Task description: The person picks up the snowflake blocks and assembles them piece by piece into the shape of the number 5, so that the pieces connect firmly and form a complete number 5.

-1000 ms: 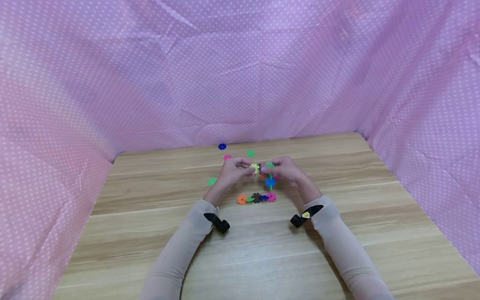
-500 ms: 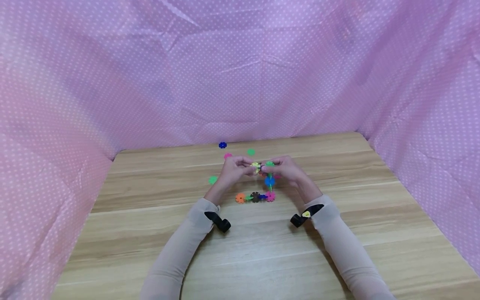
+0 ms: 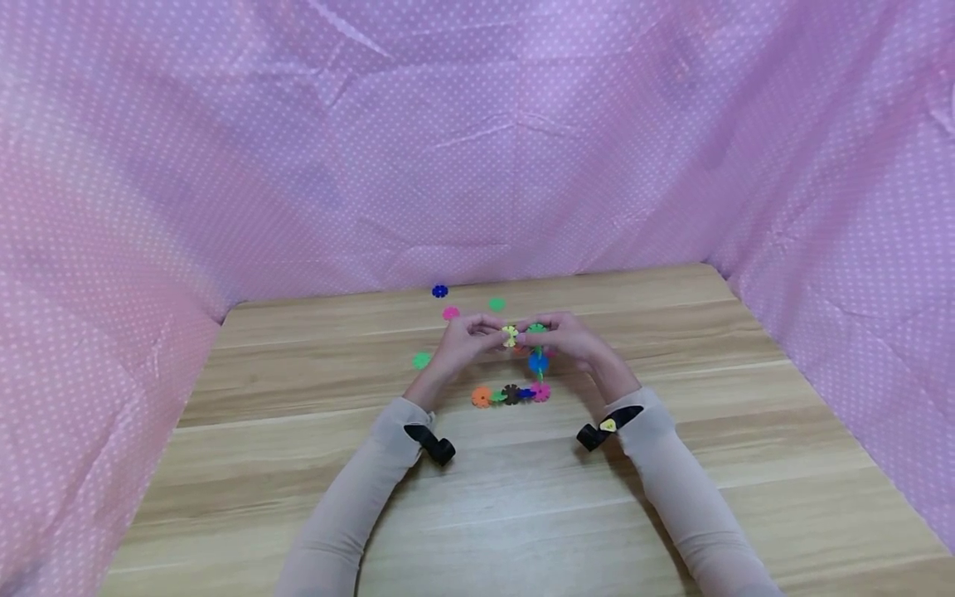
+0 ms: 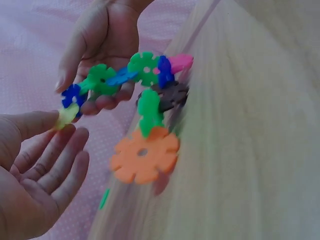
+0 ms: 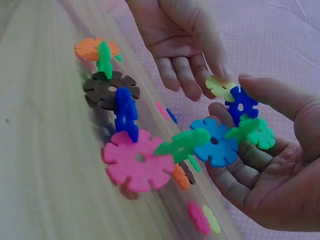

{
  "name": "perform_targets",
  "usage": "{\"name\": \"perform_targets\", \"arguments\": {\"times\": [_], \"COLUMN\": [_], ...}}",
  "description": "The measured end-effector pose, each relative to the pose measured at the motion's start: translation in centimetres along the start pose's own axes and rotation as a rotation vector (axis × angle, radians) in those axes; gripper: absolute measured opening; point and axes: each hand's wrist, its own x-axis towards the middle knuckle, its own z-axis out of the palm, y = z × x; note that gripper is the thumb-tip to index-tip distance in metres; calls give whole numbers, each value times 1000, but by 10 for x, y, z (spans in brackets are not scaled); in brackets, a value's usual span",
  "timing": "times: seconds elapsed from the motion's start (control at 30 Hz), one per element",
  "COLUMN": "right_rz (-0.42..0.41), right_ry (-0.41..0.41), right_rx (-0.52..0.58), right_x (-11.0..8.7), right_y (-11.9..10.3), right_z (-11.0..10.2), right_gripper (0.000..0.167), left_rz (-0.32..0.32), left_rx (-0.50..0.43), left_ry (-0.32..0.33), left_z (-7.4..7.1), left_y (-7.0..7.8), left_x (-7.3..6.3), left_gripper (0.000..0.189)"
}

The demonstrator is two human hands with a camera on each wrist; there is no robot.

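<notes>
My left hand (image 3: 464,342) pinches a yellow snowflake disc (image 5: 218,87) between thumb and fingers. That disc meets a dark blue disc (image 5: 241,106) at the end of a chain of notched plastic discs. My right hand (image 3: 573,338) grips this end, thumb at the dark blue disc and fingers behind a green disc (image 5: 261,133). From there the chain runs through a light blue disc (image 5: 215,142) to a pink disc (image 5: 139,159) at the corner. It bends there toward a brown disc (image 5: 94,90) and an orange disc (image 4: 150,162) at the other end.
Loose discs lie on the wooden table (image 3: 477,514) beyond and beside the hands: dark blue (image 3: 440,291), pink (image 3: 451,313) and green (image 3: 421,361) among them. More lie below the right hand, partly hidden by it. A pink dotted cloth (image 3: 477,149) hangs around the table.
The yellow disc has turned a little and sits slightly nearer the right fingertips. Both hands stay in nearly the same place, and the chain's outline is nearly the same.
</notes>
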Motion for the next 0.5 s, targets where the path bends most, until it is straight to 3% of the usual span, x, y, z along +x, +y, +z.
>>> {"name": "perform_targets", "arguments": {"times": [0.13,0.33,0.5], "right_rz": [13,23,18], "right_ry": [-14,-55,-91], "right_rx": [14,11,18], "right_x": [-1,-1,-3], "right_y": [1,4,3], "right_z": [-6,-16,-23], "right_gripper": [32,33,33], "left_rz": [52,61,80], "left_rx": [132,185,326], "left_ry": [58,125,74], "left_z": [-8,-20,-18], "left_y": [3,7,9], "left_x": [-1,4,12], "left_gripper": [24,24,24]}}
